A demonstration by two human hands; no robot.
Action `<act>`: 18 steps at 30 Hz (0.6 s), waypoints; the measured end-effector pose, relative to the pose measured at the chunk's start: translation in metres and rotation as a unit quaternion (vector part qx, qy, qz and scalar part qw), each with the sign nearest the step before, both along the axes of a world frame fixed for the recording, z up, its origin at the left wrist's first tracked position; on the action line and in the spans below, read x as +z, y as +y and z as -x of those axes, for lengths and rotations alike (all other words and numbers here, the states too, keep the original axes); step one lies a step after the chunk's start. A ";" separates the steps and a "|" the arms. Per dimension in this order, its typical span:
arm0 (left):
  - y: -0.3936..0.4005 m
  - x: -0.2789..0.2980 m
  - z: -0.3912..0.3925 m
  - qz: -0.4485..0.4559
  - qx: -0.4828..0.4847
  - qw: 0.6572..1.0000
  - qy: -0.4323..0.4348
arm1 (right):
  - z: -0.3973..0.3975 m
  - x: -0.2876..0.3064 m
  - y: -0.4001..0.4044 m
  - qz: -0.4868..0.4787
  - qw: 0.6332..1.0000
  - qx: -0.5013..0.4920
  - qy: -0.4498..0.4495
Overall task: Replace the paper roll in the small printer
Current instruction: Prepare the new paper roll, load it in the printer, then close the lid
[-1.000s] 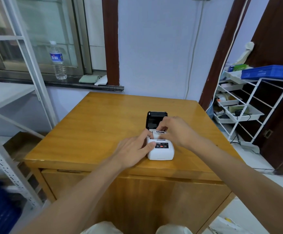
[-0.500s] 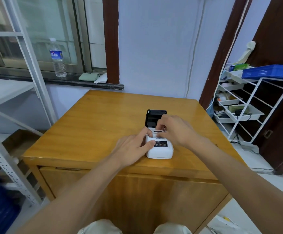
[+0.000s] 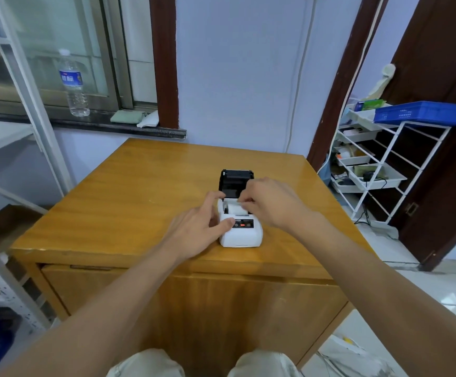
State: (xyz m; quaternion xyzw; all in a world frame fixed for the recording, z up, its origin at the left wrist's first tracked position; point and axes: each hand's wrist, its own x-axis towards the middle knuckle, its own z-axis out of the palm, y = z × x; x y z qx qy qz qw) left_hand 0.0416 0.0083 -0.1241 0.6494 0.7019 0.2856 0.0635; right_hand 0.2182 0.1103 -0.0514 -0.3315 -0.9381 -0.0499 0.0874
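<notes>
A small white printer (image 3: 242, 234) sits near the front of the wooden table (image 3: 129, 208). Its black lid (image 3: 236, 182) stands open at the back. A white paper roll (image 3: 232, 207) lies in the open compartment. My left hand (image 3: 201, 227) holds the printer's left side, thumb on its top by the black button panel. My right hand (image 3: 269, 202) is over the compartment's right side, its fingertips pinched on the paper's edge.
A water bottle (image 3: 73, 83) stands on the window sill at back left. White metal shelving (image 3: 20, 85) runs along the left. A white wire rack (image 3: 379, 170) with trays and a blue crate (image 3: 425, 112) stands at the right, beside a dark door.
My right hand's fingers have shifted a little back from the printer's top to the roll in the compartment. My left hand keeps its hold on the printer.
</notes>
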 end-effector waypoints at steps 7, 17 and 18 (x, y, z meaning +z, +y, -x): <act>-0.002 0.002 -0.001 0.011 0.007 1.000 0.015 | -0.006 -0.005 -0.008 -0.020 0.999 -0.008 0.050; 0.000 0.001 -0.001 0.014 0.021 1.000 0.006 | 0.020 0.004 0.003 -0.008 0.999 -0.009 -0.030; -0.001 0.002 -0.001 0.014 0.022 1.000 0.007 | 0.019 0.003 0.003 -0.010 1.000 -0.006 -0.022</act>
